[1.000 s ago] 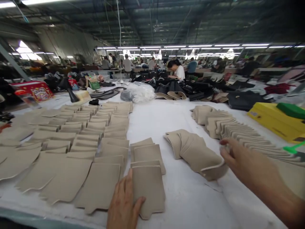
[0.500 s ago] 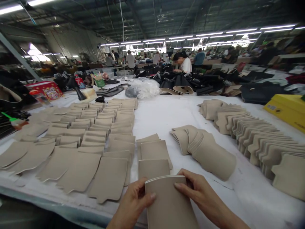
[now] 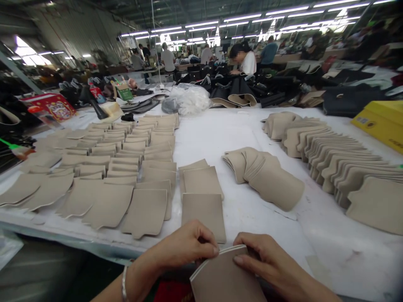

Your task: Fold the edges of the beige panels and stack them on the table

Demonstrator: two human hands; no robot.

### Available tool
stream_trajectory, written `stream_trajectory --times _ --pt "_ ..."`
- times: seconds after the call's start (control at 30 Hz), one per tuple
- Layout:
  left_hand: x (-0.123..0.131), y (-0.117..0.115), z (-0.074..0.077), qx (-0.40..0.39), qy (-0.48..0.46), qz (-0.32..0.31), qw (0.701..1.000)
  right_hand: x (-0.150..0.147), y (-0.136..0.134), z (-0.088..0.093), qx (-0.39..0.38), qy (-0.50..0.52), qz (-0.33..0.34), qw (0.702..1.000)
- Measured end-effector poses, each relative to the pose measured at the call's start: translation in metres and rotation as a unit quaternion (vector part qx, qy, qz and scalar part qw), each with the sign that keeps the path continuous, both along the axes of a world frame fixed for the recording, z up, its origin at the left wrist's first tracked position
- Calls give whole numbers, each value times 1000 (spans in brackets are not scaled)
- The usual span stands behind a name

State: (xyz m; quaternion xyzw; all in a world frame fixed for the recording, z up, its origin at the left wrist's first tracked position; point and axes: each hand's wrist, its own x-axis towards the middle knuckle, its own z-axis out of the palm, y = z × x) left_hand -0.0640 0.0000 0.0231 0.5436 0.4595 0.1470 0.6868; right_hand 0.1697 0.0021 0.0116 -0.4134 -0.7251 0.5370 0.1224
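A taupe panel with a pale layered edge [image 3: 226, 277] is held low at the front, over the table's near edge. My left hand [image 3: 192, 247] pinches its top edge at the upper left, thumb and fingers pressed together. On the upper right corner, my right hand [image 3: 267, 260] grips it, thumb on the face and fingers behind. Just beyond lies a flat squarish taupe piece [image 3: 203, 214], with further pieces [image 3: 204, 182] behind it. Fanned, curved pieces [image 3: 273, 180] rest to the right of these.
Rows of overlapping taupe pieces [image 3: 126, 167] cover the left of the white table [image 3: 220, 134]. A long row of shaped pieces [image 3: 340, 159] runs along the right, near a yellow box [image 3: 380, 123]. Clear plastic [image 3: 192, 98] and black bags [image 3: 242, 90] lie at the back.
The view has tilted down. My left hand has moved from the panel's left side up to its top edge. The panel sits lower and is turned slightly, my right hand still on its corner.
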Motion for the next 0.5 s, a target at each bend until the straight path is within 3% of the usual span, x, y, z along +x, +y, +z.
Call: stream_trajectory --times 0.17,0.37,0.5 --pt "1 -4 -6 -103 -31 16 994 2 -8 -1 28 -41 13 999" --pt "8 -10 -11 -106 -30 45 993 -4 -21 -1 232 -84 56 968" --pt "12 -10 -11 -116 -43 61 990 -11 -26 -1 297 -104 96 944"
